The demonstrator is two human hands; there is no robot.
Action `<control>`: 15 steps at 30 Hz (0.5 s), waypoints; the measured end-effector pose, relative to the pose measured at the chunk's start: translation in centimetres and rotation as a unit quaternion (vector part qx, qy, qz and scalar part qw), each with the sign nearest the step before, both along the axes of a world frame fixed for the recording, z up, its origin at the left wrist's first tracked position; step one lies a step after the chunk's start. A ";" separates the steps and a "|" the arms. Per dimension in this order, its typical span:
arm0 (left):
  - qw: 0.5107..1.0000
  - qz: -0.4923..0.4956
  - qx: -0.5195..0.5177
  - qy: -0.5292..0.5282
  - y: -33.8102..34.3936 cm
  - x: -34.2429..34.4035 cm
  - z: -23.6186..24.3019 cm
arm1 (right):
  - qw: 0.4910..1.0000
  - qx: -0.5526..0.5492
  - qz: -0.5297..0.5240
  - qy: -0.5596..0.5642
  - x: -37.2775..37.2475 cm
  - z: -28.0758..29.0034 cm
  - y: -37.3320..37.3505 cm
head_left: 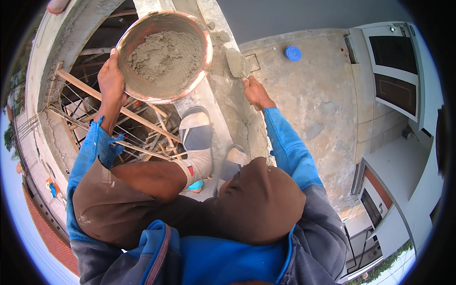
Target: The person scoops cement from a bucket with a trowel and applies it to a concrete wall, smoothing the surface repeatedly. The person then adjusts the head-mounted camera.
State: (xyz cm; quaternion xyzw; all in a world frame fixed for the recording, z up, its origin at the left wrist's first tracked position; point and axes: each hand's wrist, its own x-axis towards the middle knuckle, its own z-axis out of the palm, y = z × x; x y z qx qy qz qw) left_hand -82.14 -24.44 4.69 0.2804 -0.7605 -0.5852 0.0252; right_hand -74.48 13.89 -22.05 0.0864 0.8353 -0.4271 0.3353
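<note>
The person's left hand [111, 78] was clenched around the left rim of a round, orange-rimmed plastic basin [164, 56], thumb over the lip, holding it up level. The basin was heaped with wet grey cement mortar [164, 59], which sat mostly in the upper middle of the bowl. The right hand [256, 92] was closed around the handle of a flat steel trowel [237, 64], whose mortar-smeared blade lay against the top of a narrow concrete ledge [228, 95], just right of the basin. Fresh grey mortar coated that ledge along its length. Both forearms wore bright blue sleeves [287, 142]. Below the basin, one mortar-stained boot [197, 137] stood on the ledge, with a second foot just beside it. To the left, wooden battens and thin steel rods [118, 123] crossed an open gap. Well off to the right, a small round blue cap [293, 53] lay on a bare concrete roof slab [323, 95].
</note>
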 end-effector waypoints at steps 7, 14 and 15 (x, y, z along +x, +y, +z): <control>1.000 0.001 0.000 -0.010 -0.5 -0.2 -0.1 | 0.986 -0.043 -0.044 -0.154 1.3 -2.6 -0.9; 0.999 0.013 -0.036 0.003 0.5 -0.3 0.5 | 0.929 -0.167 -0.196 -0.265 9.5 -2.1 0.7; 0.999 0.009 -0.032 0.012 0.5 -0.3 0.5 | 0.927 -0.173 -0.190 -0.274 10.8 -1.5 1.2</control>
